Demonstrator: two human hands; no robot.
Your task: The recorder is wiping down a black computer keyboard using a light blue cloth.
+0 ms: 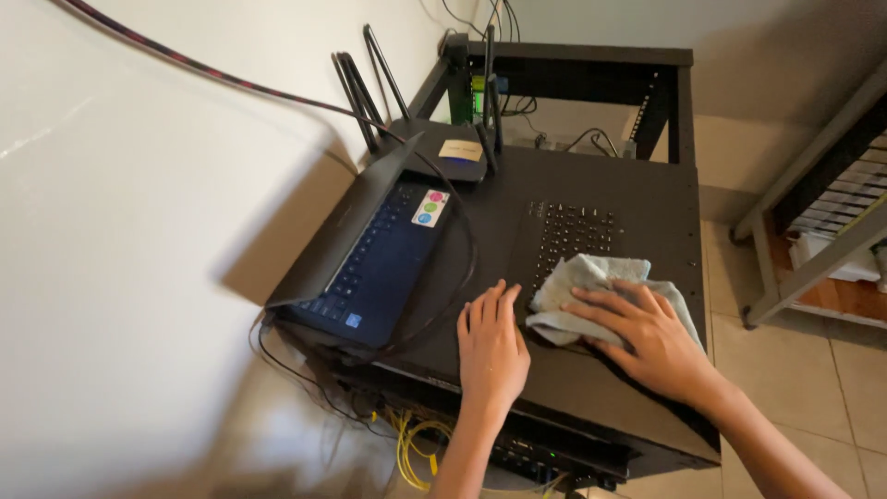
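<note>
Against a pale wall stands a black metal cabinet (591, 388), its flat top serving as the desk for this work. On that top, just in front of a patch of vent holes (573, 231), lies a light blue cloth (591, 282), and the right hand (651, 337) presses down on it with fingers spread flat, not gripping. The left hand (492, 344) rests just left of the cloth, palm down and relaxed, holding nothing. Wiping well here seems to call for even pressure and short strokes that keep the cloth from snagging on the holes. Further left of the cloth an open laptop (370, 268) leans toward the wall, with a black cable (462, 277) looping beside it. Behind the laptop sits a router (443, 152) with upright antennas.
</note>
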